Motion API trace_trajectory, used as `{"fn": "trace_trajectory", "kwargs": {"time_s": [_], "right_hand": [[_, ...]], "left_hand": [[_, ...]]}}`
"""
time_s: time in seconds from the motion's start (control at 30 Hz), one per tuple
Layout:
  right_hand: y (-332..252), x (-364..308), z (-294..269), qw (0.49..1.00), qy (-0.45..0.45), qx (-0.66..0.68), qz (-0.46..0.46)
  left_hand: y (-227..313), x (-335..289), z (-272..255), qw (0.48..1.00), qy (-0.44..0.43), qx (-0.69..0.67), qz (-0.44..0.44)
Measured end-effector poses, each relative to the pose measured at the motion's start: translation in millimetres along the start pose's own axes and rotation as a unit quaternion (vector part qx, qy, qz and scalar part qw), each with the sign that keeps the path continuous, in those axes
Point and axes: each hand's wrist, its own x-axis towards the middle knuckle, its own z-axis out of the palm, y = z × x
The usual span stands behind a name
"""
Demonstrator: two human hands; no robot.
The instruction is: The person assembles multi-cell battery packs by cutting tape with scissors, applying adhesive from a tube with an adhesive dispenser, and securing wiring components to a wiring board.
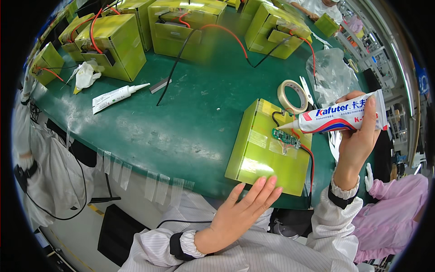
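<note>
Both hands are on the gluing step: the right hand (358,138) grips a white adhesive tube (340,117) whose nozzle points at the small circuit board (286,138) on the yellow-green battery pack (267,149), which the flat, open left hand (242,208) steadies at its near edge, so the next move likely calls for a gentle squeeze.

Desk (190,113): dark green, scuffed pale in patches. Pack (265,154): yellow-green wrap, glossy, with clear tape strips. Board (285,137): green, with red and black wires. Tube (342,115): white, with red and blue swoosh and blue lettering. Tape roll (292,96): cream. Sleeves (337,226): white, finely striped, with black cuffs. Neighbour's sleeve (389,217): pink.
</note>
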Motion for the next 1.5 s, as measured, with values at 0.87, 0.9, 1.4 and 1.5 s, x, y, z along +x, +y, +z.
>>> {"fn": "trace_trajectory", "kwargs": {"time_s": [0.87,0.9,1.4,1.5], "right_hand": [[19,3,-9,0.998,0.012,0.055,0.022],[22,4,-11,0.997,0.020,0.072,0.030],[44,10,-18,0.988,0.029,0.107,0.104],[47,12,-23,0.987,0.052,0.123,0.088]], "left_hand": [[3,-1,1,0.999,-0.014,-0.026,-0.016],[3,-1,1,0.999,-0.014,-0.026,-0.015],[3,-1,-1,0.999,-0.016,-0.022,-0.018],[3,0,1,1.000,-0.001,-0.014,-0.010]]}}
